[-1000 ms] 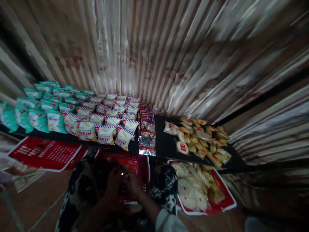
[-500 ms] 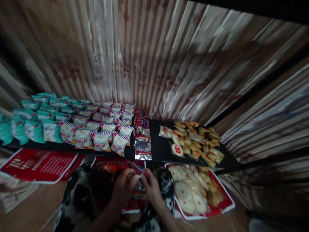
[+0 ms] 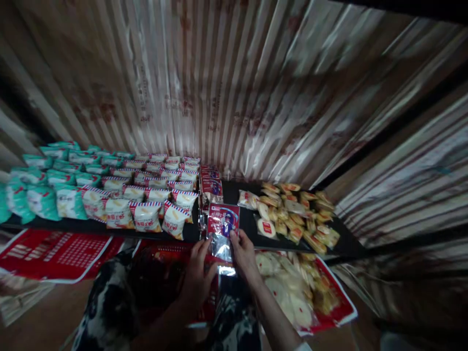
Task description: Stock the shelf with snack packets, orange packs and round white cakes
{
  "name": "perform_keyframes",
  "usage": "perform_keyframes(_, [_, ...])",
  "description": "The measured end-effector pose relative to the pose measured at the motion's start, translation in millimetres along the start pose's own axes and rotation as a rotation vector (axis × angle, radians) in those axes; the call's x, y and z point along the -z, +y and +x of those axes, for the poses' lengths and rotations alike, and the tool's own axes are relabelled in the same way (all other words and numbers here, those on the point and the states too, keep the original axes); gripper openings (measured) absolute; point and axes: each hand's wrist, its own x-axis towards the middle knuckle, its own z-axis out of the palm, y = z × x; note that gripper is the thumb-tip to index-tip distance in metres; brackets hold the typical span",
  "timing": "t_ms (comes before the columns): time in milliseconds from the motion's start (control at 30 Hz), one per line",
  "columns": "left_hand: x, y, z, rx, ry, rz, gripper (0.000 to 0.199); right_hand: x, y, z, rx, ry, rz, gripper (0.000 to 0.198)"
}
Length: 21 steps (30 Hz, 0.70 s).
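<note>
My right hand [image 3: 243, 251] grips a red and silver foil snack packet [image 3: 223, 226] by its right edge, the thumb on its printed front. At the packet's lower left is my left hand [image 3: 199, 273], thumb and forefinger spread apart, fingertips at or very near the foil edge. The packet is held up in front of a row of similar red foil packets [image 3: 211, 186] on the black shelf [image 3: 234, 195], hiding part of that row. White snack bags with striped tops [image 3: 146, 216] stand left of the row.
Teal bags [image 3: 69, 202] fill the shelf's left end. Small yellow wrapped snacks [image 3: 292, 214] lie heaped on the right. Below are a red bag of pale round crackers [image 3: 298, 297] and a red printed bag [image 3: 62, 253]. Corrugated striped sheeting [image 3: 204, 87] rises behind the shelf.
The packet has come up and forward from near my lap towards the shelf row, its front now showing. My hands were close together around it; now the left fingers are spread.
</note>
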Motion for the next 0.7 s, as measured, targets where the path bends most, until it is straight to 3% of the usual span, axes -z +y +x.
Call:
perform_keyframes(200, [-24.3,-9.0,33.9,-0.047,0.124,0.038,0.044,-10.7,-2.9,43.0,0.115,0.015,-0.141,0.038])
perform_keyframes(433, [-29.1,-17.9,72.4,-0.087,0.194,0.136,0.045,-29.3,8.3,85.9,0.306,0.039,-0.388,0.036])
perform_keyframes(700, [-36.4,-26.6,82.1,-0.112,0.213,0.165,0.044,-33.4,15.1,102.9,0.263,0.046,-0.414,0.039])
